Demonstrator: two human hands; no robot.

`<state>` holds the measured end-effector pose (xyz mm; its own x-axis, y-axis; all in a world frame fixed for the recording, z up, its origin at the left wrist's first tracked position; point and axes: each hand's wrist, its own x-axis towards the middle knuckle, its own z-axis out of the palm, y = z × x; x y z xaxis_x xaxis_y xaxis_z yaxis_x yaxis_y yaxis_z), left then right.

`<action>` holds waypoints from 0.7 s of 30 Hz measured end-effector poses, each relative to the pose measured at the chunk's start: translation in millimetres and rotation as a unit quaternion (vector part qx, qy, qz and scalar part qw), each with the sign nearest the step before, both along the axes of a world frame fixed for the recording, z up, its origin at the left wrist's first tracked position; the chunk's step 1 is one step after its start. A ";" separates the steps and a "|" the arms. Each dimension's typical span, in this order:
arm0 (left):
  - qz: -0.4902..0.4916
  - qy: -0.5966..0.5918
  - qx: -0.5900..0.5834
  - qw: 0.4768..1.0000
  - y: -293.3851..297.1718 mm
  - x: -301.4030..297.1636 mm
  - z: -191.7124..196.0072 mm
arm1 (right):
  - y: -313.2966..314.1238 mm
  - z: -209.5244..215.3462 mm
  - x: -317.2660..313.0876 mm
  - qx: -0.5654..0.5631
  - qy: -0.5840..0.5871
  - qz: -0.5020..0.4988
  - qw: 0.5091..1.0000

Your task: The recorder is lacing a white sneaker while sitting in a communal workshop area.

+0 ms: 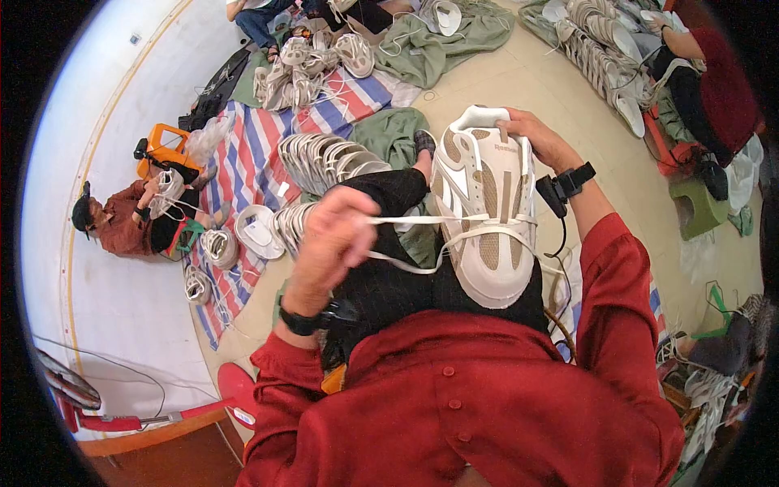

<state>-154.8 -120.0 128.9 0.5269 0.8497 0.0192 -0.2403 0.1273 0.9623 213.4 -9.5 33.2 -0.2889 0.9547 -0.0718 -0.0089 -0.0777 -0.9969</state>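
A white-and-tan sneaker (495, 280) sits over the person's black trousers (389, 284), toe toward the body, its heel end grasped by the right hand (542, 138). The blurred left hand (331, 237) clutches its cream shoelace (410, 219); beyond, pale shoe pieces (324, 154) nest in a row.

There's the shoe (486, 207), cream and tan, toe over the lap (393, 290); white lace (414, 220) stretching left, one strand taut, another sagging!
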 end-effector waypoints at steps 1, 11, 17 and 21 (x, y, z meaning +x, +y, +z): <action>0.050 -0.013 0.002 0.999 4.7 -13.1 13.6 | 0.3 -3.4 1.8 -0.001 0.016 -0.005 1.000; 0.245 -0.034 -0.047 0.968 54.3 -205.7 36.4 | -7.4 -2.5 1.5 -0.031 0.010 -0.035 0.999; 0.361 0.376 0.143 0.841 71.7 -242.9 -21.1 | -13.4 8.4 -8.0 -0.022 -0.033 -0.050 0.998; 0.335 0.416 0.240 0.810 89.2 -204.3 -67.1 | -13.0 5.5 -12.3 -0.020 -0.020 -0.042 0.999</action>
<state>-359.2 -30.7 61.8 -0.0499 0.9501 0.3079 0.6577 -0.2008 0.7260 201.1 -22.5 38.7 -0.2037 0.9717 -0.1199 0.0226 -0.1178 -0.9928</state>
